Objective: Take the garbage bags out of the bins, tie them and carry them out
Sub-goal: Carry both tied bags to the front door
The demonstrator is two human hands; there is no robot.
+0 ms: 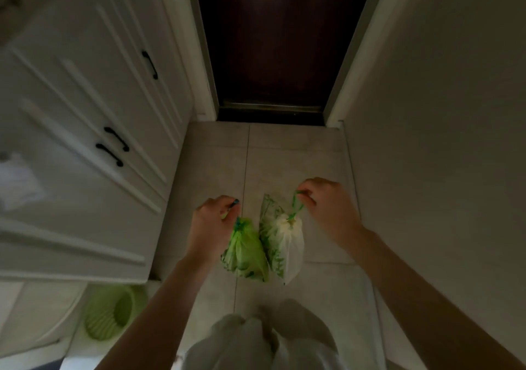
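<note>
Left hand (209, 221) grips the drawstring of a green bag (246, 251). Right hand (327, 201) pinches the white bag's (289, 244) drawstring. Both hang before a dark door (279, 42).

Looking like a home entryway: narrow tiled floor (296, 156) running up to a dark wooden door (273, 42) in a white frame, white panelled cabinets (85, 119) with black handles (109, 154) lining the left, plain wall (441, 113) on the right, green plastic bin (111, 312) sitting low left.
</note>
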